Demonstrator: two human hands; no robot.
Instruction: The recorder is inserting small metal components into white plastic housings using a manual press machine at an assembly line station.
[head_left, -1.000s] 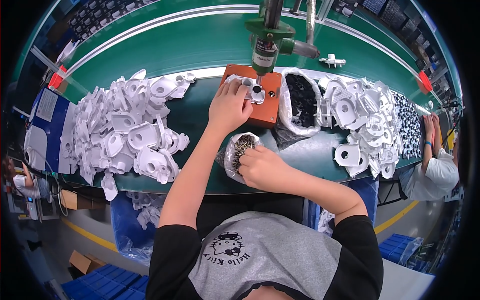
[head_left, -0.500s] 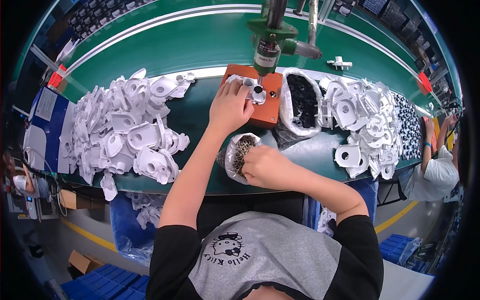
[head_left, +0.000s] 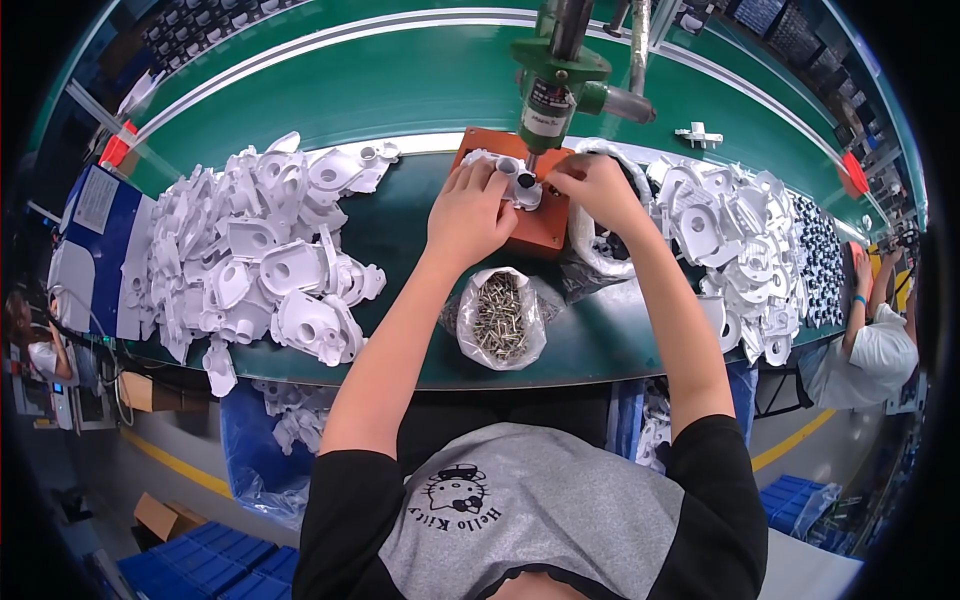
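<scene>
1. Now I see my left hand point(head_left: 468, 208) resting on the orange block point(head_left: 530, 222), its fingers curled down onto the small white plastic part point(head_left: 512, 178) that sits on top of that block.
2. My right hand point(head_left: 590, 185) comes in from the other side, fingers pinched together at the same part, just under the tip of the green press tool point(head_left: 553, 85); whether they grip a screw I cannot tell.
3. That white part lies on the block near the table's point(head_left: 400, 235) far edge, directly below the tool, with both hands touching it.
4. Just nearer to me, between my forearms, an open clear bag of screws point(head_left: 500, 318) stands on the table.
5. To my left a big heap of white plastic housings point(head_left: 265, 255) covers the table; a second heap of white housings point(head_left: 735, 245) lies to my right.
6. Beside the block on the right an open bag of dark parts point(head_left: 608, 240) is half hidden behind my right forearm.
7. Beyond the block runs a green conveyor belt point(head_left: 380, 85), with one small white piece point(head_left: 699, 133) lying on it.
8. Another person point(head_left: 870, 345) stands at the far right end.
</scene>
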